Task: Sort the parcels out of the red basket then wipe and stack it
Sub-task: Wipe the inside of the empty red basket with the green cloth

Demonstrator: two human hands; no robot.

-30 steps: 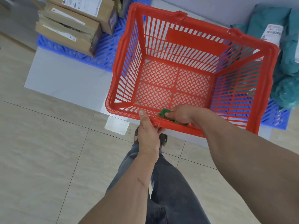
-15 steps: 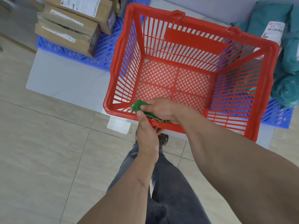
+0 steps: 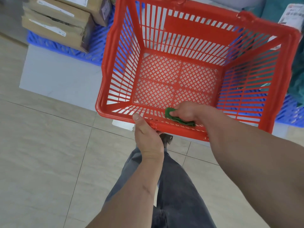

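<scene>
The red basket (image 3: 194,35) is held tilted toward me, and nothing lies inside it. My left hand (image 3: 147,137) grips its near rim from below, thumb on top of the rim. My right hand (image 3: 186,112) holds a green cloth (image 3: 177,118) and presses it on the inside of the near wall, just right of my left thumb. Brown cardboard parcels (image 3: 57,22) are stacked at the upper left. Teal bagged parcels (image 3: 296,76) lie at the right edge.
Blue plastic pallets (image 3: 65,48) sit under the parcels on a low white platform (image 3: 54,76). A second blue pallet (image 3: 289,112) shows at the right. Beige tiled floor (image 3: 41,153) spreads to my left. My legs in grey trousers (image 3: 174,186) stand below the basket.
My right hand slid the green cloth left along the near rim, then back to the right. The view has drawn closer to the basket. My left hand kept its grip.
</scene>
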